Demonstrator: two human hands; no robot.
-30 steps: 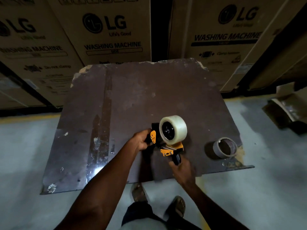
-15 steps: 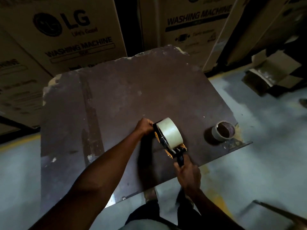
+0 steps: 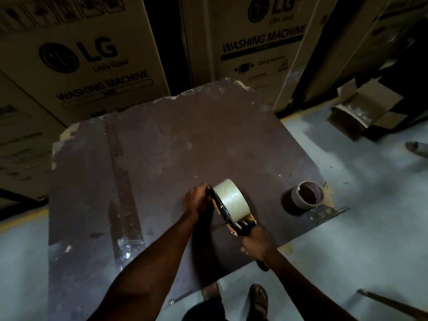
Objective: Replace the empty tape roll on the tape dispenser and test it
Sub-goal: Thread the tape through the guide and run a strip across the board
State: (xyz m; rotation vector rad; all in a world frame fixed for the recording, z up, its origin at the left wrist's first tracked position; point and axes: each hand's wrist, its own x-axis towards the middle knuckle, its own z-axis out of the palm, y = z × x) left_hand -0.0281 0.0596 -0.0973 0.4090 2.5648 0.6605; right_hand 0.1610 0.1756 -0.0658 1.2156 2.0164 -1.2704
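A person's right hand [image 3: 258, 243] was closed in a full grip around the black handle of an orange-and-black tape dispenser [image 3: 228, 213], fingers wrapped tight with the end of the handle poking out below the palm, while the left hand [image 3: 196, 200] curled its grip onto the dispenser's front end, just beside a full roll of clear tape [image 3: 231, 200] seated on the tool. The dispenser was held low over the near right part of a worn, dark brown table [image 3: 162, 158], tilted so the roll's broad pale band faced up and to the right; whether its front touched the tabletop could not be told in the dim light. An empty tape roll [image 3: 306, 196], a bare cardboard core standing on its rim, sat on the table's right corner, well apart from both hands. A long streak of old tape residue [image 3: 120, 181] ran down the table's left side, and the tabletop's edges were chipped pale. Large cardboard washing machine boxes [image 3: 88, 66] stood stacked behind the table, with an open smaller carton [image 3: 363, 112] on the grey concrete floor [image 3: 359, 228] to the right. The person's sandalled foot [image 3: 259, 300] showed beneath the table's near edge.
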